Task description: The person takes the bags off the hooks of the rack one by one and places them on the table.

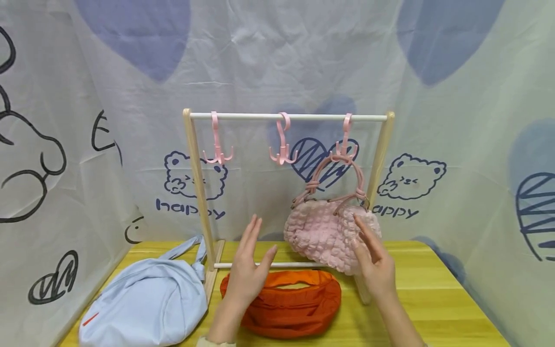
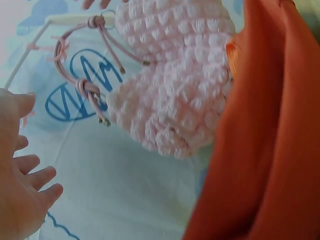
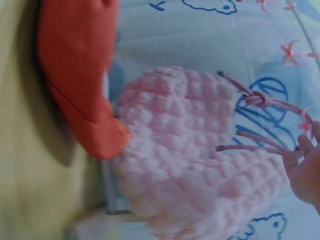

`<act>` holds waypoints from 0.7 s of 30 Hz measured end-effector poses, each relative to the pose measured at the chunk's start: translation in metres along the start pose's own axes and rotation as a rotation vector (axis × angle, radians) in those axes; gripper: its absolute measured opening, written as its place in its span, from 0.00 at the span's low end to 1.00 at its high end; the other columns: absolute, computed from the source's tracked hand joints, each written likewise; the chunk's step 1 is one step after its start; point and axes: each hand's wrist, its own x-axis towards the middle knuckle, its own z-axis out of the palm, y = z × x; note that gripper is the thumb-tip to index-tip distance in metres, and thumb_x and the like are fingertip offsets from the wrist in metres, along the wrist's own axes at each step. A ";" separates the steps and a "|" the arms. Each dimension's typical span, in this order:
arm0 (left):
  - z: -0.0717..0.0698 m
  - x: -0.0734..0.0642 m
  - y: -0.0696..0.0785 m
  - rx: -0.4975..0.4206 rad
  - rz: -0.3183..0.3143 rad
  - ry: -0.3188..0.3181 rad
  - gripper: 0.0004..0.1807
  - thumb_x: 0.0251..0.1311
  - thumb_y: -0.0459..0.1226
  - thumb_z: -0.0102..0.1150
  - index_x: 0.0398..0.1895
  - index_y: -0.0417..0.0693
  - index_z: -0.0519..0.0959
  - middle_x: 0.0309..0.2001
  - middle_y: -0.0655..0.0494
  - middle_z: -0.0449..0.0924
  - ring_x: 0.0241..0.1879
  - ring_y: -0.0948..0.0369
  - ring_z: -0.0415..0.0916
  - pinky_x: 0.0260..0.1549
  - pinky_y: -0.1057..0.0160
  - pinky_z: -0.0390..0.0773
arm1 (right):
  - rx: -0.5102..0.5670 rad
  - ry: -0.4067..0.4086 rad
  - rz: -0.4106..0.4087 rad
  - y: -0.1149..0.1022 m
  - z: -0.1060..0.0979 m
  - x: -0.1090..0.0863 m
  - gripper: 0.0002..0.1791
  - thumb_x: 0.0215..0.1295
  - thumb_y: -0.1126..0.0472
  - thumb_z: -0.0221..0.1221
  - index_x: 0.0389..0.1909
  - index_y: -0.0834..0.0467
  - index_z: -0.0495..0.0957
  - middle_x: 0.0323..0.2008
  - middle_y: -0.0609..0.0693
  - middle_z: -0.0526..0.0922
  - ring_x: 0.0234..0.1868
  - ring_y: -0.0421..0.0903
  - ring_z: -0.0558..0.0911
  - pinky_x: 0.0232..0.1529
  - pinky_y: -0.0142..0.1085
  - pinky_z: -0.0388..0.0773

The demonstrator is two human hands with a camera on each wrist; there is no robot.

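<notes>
A pink puckered handbag [image 1: 318, 231] hangs by its knotted handle [image 1: 361, 176] from the right pink hook [image 1: 345, 144] on the rack. My right hand [image 1: 376, 272] is held up in front of the bag's right side, fingers extended and nothing in its grasp. In the right wrist view that hand [image 3: 306, 180] overlaps the handle; whether it touches cannot be told. My left hand [image 1: 247, 272], fingers straight and thumb apart, hovers over the left end of an orange waist bag [image 1: 295, 308] on the table, holding nothing.
A pale blue bag [image 1: 147, 299] lies at the table's left, its strap reaching the rack's left foot. Two more pink hooks, left [image 1: 219, 152] and middle [image 1: 283, 149], hang from the white bar [image 1: 247, 116]. Printed cloth [image 1: 243, 62] surrounds the yellow table [image 1: 442, 299].
</notes>
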 end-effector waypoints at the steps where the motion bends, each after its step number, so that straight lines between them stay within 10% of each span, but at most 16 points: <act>1: 0.002 0.001 0.003 -0.006 0.002 -0.004 0.39 0.73 0.42 0.63 0.82 0.47 0.59 0.83 0.53 0.52 0.79 0.48 0.55 0.74 0.44 0.60 | -0.020 -0.013 -0.029 -0.002 -0.002 0.004 0.28 0.73 0.77 0.55 0.72 0.63 0.72 0.72 0.54 0.74 0.73 0.37 0.70 0.72 0.27 0.65; 21: 0.025 0.054 0.035 -0.064 0.175 -0.036 0.36 0.78 0.43 0.54 0.84 0.48 0.54 0.83 0.58 0.50 0.80 0.56 0.52 0.77 0.51 0.57 | -0.207 -0.063 -0.299 -0.044 -0.017 0.090 0.33 0.69 0.77 0.59 0.74 0.59 0.71 0.73 0.55 0.73 0.74 0.43 0.70 0.73 0.32 0.65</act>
